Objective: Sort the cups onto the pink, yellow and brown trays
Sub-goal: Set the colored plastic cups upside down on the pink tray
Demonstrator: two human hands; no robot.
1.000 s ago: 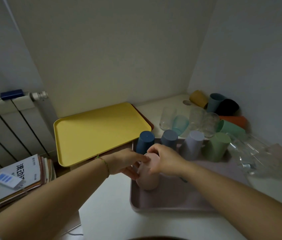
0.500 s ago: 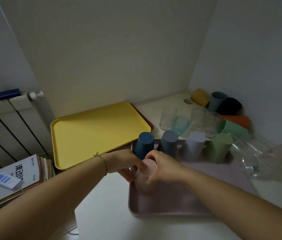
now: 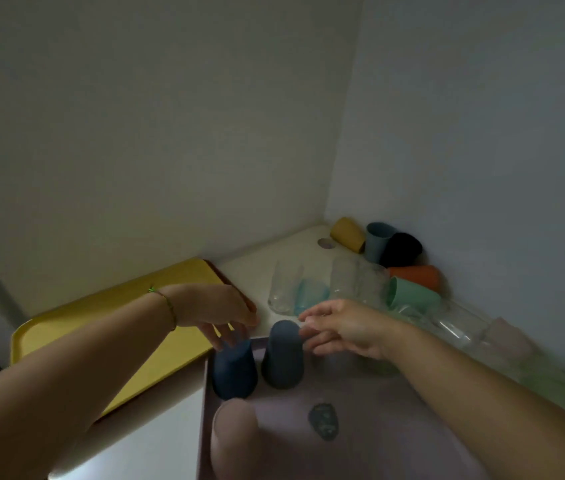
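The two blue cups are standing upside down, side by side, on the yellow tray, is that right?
Not quite. In the head view the darker blue cup and the greyer blue cup stand upside down, side by side, on the pink tray, not on the yellow tray beside it.

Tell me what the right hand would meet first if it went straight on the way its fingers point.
Probably the grey-blue cup, upside down on the pink tray. The right hand points left at its top; whether they touch is unclear.
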